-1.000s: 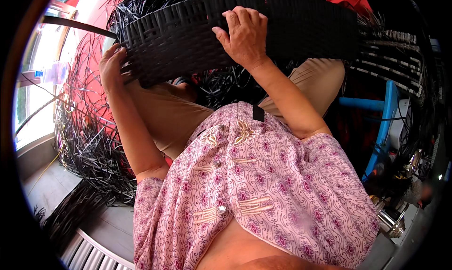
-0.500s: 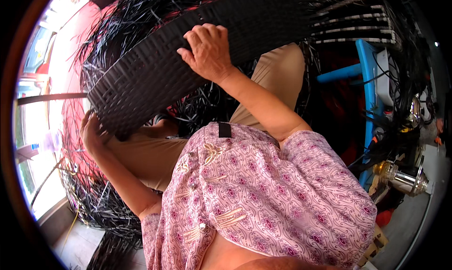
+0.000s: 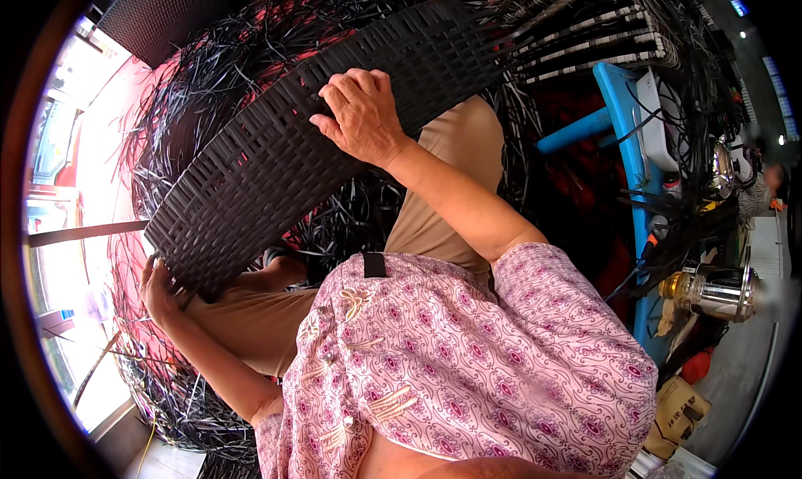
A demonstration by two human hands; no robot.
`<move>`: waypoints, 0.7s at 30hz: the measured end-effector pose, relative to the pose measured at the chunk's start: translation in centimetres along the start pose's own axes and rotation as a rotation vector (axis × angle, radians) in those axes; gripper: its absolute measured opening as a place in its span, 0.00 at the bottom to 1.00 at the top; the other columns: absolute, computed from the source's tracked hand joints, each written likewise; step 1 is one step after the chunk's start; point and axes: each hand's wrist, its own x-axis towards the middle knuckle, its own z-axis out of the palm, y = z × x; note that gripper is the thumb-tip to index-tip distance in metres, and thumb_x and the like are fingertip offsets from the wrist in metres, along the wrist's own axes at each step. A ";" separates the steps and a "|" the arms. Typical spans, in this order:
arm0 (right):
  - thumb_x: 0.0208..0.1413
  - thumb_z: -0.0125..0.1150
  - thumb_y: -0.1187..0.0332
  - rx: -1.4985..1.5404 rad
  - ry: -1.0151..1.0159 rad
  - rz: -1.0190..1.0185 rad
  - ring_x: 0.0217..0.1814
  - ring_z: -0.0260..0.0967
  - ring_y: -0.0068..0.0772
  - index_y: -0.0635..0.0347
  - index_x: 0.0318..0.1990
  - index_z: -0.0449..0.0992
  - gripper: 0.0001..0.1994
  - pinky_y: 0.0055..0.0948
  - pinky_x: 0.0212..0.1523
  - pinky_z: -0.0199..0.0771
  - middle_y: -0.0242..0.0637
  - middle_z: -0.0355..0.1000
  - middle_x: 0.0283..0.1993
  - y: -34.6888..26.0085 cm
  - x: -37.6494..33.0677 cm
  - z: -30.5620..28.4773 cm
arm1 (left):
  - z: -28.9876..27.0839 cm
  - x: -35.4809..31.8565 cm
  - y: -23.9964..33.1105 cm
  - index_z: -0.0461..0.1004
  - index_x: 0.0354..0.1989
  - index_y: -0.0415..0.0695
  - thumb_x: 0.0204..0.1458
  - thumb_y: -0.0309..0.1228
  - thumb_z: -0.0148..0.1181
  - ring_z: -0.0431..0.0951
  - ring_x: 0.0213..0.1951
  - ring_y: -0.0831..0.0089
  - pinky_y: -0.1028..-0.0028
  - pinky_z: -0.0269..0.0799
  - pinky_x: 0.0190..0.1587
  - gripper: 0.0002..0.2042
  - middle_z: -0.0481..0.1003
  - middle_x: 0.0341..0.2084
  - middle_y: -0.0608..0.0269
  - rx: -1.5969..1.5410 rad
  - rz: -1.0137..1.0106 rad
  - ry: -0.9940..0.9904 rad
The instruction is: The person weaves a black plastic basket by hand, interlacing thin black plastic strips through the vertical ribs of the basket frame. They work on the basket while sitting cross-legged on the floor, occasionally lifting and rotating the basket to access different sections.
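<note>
A long, curved panel (image 3: 251, 166) woven from flat dark strips lies slantwise across my lap. My right hand (image 3: 361, 116) grips the middle of it from above, fingers bent against the weave and thumb apart from them. At its lower left corner, my left hand (image 3: 159, 291) holds the edge, with the fingertips partly hidden. A single flat strip (image 3: 88, 233) sticks out leftward from that corner, above my left hand. The panel's far right end runs into loose strips.
Tangled black strips (image 3: 242, 36) surround the panel. On the right is a blue stool (image 3: 618, 103) with a white box on it, beside a black-and-white striped woven piece (image 3: 585, 40). A glass-and-metal jar (image 3: 710, 295) lies farther right. Another dark woven piece (image 3: 163, 15) stands far left.
The whole view has shifted, bringing more of the far left woven piece into sight. The panel slants more steeply, and both hands keep about the same places on it.
</note>
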 end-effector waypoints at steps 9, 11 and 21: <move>0.45 0.69 0.55 0.099 -0.017 -0.032 0.46 0.63 0.37 0.55 0.36 0.72 0.17 0.39 0.49 0.60 0.35 0.67 0.39 1.3 0.2 -0.3 | 0.4 -0.4 0.9 0.72 0.56 0.45 0.55 0.32 0.63 0.76 0.31 0.72 0.69 0.75 0.32 0.19 0.77 0.34 0.64 0.051 -0.005 0.005; 0.45 0.69 0.55 0.114 0.062 -0.062 0.47 0.63 0.37 0.54 0.37 0.71 0.18 0.39 0.49 0.60 0.35 0.67 0.39 2.3 0.3 -0.3 | 0.9 -0.4 1.0 0.72 0.57 0.45 0.55 0.32 0.63 0.76 0.31 0.72 0.70 0.75 0.31 0.20 0.78 0.35 0.63 0.085 -0.015 0.022; 0.45 0.70 0.54 -0.067 0.139 -0.070 0.39 0.71 0.41 0.50 0.34 0.74 0.15 0.44 0.39 0.65 0.33 0.72 0.33 4.4 0.3 -0.7 | 0.4 -4.8 -1.8 0.67 0.61 0.39 0.47 0.21 0.62 0.77 0.50 0.63 0.66 0.77 0.48 0.28 0.71 0.52 0.54 0.448 0.820 -0.072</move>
